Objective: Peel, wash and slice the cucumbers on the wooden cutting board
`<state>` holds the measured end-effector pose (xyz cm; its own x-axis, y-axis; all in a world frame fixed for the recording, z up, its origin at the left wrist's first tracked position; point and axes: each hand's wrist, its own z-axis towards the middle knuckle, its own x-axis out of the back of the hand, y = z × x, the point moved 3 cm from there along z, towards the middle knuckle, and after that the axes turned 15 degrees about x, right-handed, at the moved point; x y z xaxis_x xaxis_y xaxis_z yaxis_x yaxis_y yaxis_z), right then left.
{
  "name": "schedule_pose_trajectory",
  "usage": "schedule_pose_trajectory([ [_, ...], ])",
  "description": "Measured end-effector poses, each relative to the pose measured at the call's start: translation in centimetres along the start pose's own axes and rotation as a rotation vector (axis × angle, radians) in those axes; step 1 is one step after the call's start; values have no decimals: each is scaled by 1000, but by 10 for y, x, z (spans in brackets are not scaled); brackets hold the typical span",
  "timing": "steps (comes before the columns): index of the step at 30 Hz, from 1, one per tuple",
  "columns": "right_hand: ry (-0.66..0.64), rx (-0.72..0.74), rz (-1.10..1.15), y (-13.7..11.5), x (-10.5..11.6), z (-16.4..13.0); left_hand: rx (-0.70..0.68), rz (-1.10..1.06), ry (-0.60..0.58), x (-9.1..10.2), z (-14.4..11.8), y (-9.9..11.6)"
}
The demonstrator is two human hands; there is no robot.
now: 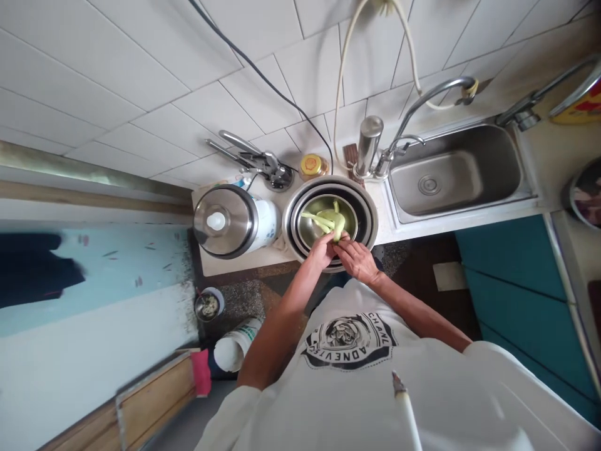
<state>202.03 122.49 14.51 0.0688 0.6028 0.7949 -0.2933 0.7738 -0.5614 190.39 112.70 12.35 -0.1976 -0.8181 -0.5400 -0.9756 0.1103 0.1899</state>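
Observation:
A pale green vegetable stalk (339,227) is held upright between my two hands over the front rim of a metal bowl (305,233). My left hand (323,249) has its fingers closed on the lower part of the stalk. From the other side my right hand (359,259) presses its curled fingers on the same end. More light green pieces (319,220) lie in the bowl behind the stalk. The bowl sits inside larger steel basins (370,216), nested together. My fingertips partly hide the stalk's near end.
Left of the basins stands a steel-lidded pot (235,222). A knife holder (278,176) and a yellow-lidded jar (313,165) are behind. The faucet (422,100) arches over the sink (457,172) at the right. A white bucket (235,347) is on the floor.

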Motion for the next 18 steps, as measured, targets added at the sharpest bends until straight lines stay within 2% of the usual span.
schedule_pose_trajectory([
  [3, 63, -77, 41, -4, 1, -15, 15, 7, 6, 9, -5, 5],
  [6, 176, -230, 49, 2, 9, -22, 22, 29, 81, 17, -8, 7],
  [8, 219, -277, 50, 10, 15, -17, 14, 86, 153, 21, -11, 5],
  [10, 170, -234, 66, 18, 17, -3, -14, 167, 222, 24, -16, 2],
  [15, -114, -30, 115, 25, 11, 41, -180, 343, 353, 34, -32, -5],
  [18, -167, 7, 120, 22, 11, 56, -310, 352, 463, 47, -41, -6],
])
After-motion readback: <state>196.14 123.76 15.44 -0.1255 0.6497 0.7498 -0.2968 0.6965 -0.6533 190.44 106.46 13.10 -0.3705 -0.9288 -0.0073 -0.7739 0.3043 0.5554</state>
